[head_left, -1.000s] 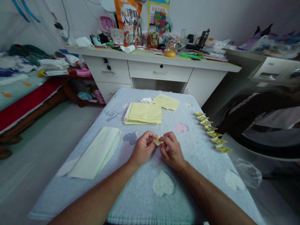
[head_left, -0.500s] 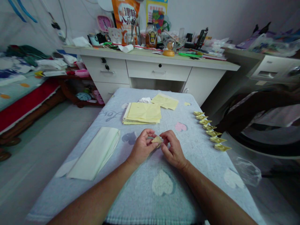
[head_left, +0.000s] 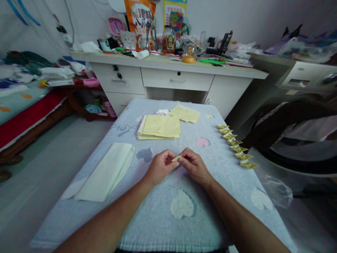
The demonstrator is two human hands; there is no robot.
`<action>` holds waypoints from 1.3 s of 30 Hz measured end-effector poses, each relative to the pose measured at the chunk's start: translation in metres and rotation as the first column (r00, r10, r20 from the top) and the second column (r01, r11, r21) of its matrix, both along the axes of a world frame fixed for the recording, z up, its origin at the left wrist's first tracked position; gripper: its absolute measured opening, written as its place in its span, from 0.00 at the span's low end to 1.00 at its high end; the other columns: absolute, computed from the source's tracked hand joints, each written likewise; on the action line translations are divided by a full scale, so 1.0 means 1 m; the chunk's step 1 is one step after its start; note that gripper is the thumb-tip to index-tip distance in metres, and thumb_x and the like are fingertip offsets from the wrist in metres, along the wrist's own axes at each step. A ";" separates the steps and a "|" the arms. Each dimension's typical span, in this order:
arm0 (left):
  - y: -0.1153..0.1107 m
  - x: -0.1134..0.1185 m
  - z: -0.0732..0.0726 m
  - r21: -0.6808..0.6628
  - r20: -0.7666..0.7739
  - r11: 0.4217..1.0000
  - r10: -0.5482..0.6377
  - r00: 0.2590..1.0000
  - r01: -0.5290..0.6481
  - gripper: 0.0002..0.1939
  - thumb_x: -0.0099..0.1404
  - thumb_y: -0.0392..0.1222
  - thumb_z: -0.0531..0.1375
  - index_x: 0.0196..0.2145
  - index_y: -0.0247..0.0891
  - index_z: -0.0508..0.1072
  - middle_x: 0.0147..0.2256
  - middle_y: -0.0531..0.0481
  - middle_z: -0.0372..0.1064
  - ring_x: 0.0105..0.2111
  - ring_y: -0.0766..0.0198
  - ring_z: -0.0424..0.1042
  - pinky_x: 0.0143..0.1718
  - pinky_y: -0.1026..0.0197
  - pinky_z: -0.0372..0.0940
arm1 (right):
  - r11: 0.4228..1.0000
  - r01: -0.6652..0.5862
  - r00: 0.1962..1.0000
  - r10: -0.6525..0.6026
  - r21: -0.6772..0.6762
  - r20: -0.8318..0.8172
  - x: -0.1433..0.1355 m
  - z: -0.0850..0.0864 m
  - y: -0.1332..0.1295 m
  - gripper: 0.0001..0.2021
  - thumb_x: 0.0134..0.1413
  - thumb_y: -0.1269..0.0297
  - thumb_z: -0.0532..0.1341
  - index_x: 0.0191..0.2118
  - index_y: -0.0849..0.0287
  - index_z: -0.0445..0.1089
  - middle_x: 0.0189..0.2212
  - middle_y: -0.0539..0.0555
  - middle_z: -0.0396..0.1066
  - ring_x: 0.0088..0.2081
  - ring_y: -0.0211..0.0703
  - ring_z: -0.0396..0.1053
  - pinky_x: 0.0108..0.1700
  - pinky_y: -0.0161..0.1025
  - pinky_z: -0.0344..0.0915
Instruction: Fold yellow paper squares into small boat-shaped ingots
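Note:
Between my two hands is a small folded piece of yellow paper (head_left: 176, 159), mostly covered by fingers. My left hand (head_left: 162, 165) pinches its left side, and my right hand (head_left: 192, 165) grips the right side between thumb and fingers. Both hands are held just above the cloth-covered table (head_left: 158, 225). Beyond them lies a stack of yellow paper sheets (head_left: 160, 125), with a few more yellow sheets (head_left: 185, 113) behind it to the right. Several folded yellow paper boats (head_left: 240, 155) stand in a row along the table's right side.
A folded pale cloth or paper (head_left: 107, 172) lies on the left of the table. A crumpled white tissue (head_left: 162, 112) sits behind the stack. A cluttered white desk (head_left: 179, 80) is at the far side, a washing machine (head_left: 302, 80) at right, and a clear plastic bag (head_left: 276, 191) by the right edge.
My right hand has closed in on the folded paper and now grips it. The paper has turned flatter, and less of it shows between my fingers.

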State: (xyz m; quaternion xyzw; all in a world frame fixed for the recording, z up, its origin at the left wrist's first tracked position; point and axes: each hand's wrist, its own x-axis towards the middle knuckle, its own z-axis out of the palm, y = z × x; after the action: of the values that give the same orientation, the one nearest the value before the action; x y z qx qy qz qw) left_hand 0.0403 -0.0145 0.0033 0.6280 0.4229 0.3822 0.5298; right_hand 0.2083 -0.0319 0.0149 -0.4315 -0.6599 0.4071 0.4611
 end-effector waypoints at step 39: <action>0.002 -0.001 -0.004 -0.135 0.160 0.983 -0.105 0.981 0.127 0.11 0.59 0.46 0.63 0.31 0.35 0.68 0.27 0.53 0.69 0.28 0.68 0.68 0.31 0.66 0.61 | 0.961 -0.153 0.964 0.095 -0.229 -0.247 0.000 -0.010 0.003 0.12 0.52 0.55 0.65 0.33 0.59 0.66 0.25 0.48 0.68 0.28 0.35 0.65 0.33 0.34 0.61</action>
State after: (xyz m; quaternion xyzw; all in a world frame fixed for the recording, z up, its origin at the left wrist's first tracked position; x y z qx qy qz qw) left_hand 0.0390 -0.0125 -0.0009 0.5806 0.3704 0.3657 0.6261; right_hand 0.2080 -0.0288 0.0049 -0.3919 -0.5713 0.5619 0.4520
